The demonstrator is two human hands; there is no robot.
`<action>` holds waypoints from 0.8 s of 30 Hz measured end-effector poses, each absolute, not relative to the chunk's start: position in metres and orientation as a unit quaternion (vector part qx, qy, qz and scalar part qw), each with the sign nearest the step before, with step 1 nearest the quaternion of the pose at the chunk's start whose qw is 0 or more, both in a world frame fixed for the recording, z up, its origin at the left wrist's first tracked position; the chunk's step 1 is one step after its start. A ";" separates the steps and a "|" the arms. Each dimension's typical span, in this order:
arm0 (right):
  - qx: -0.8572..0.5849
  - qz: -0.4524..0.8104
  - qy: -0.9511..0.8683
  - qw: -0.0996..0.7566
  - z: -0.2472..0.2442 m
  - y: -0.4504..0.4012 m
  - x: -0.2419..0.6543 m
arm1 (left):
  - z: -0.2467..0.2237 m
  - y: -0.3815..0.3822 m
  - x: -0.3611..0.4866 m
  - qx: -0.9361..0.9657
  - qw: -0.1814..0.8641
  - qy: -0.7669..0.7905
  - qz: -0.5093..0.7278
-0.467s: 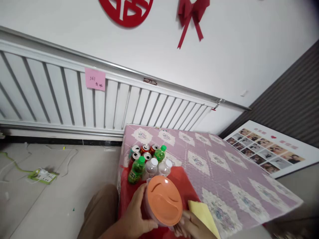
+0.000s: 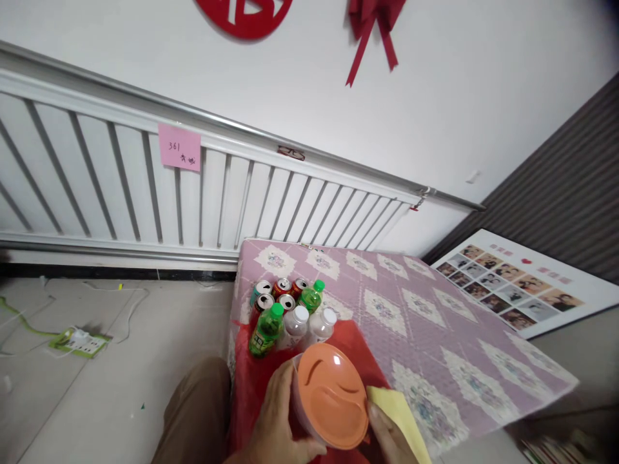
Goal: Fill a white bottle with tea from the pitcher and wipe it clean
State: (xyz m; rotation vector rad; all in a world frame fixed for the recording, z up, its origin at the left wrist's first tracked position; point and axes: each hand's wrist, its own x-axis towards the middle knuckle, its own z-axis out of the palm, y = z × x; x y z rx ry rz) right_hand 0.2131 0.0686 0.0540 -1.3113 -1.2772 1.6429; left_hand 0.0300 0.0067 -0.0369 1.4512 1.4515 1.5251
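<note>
A clear plastic container with a round orange lid [image 2: 333, 394] is tilted toward me, low in the middle of the view. My left hand [image 2: 283, 419] wraps its left side, thumb along the near edge. At the lid's right rim, my right hand [image 2: 389, 428] grips the container, its lower fingers hidden. Beside and partly behind that hand is a yellow cloth [image 2: 399, 409]. Just beyond the container stand a green-capped bottle [image 2: 265, 332] and two white-capped bottles, one of them a clear bottle [image 2: 296, 327]. A red cloth [image 2: 358, 341] lies beneath.
Several opened drink cans [image 2: 282, 288] and another green bottle [image 2: 311, 296] stand behind the front bottles. A purple patterned bedspread [image 2: 348, 283] extends right, toward a framed photo board [image 2: 512, 283]. A white radiator [image 2: 217, 193] lines the wall. A power strip [image 2: 80, 341] lies on the floor.
The container has shifted slightly right and toward me, both hands on it. My right hand has moved from below the lid up to its right rim. The view has tilted slightly downward.
</note>
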 end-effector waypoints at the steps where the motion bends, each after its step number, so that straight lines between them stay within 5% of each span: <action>1: -0.506 0.638 -0.471 0.338 0.057 0.074 0.213 | -0.043 0.007 0.036 0.546 0.268 0.553 0.570; 6: -0.466 0.699 -0.444 0.312 0.060 0.100 0.216 | -0.054 0.003 0.061 0.528 0.235 0.609 0.543; 16: -0.459 0.690 -0.510 0.228 0.075 0.117 0.206 | -0.044 0.001 0.041 0.530 0.359 0.578 0.507; 20: -0.504 0.594 -0.597 0.192 0.092 0.120 0.206 | -0.025 0.003 0.031 0.496 0.394 0.580 0.512; 24: -0.537 0.343 -0.733 0.238 0.115 0.131 0.206 | -0.003 0.005 0.021 0.469 0.436 0.585 0.497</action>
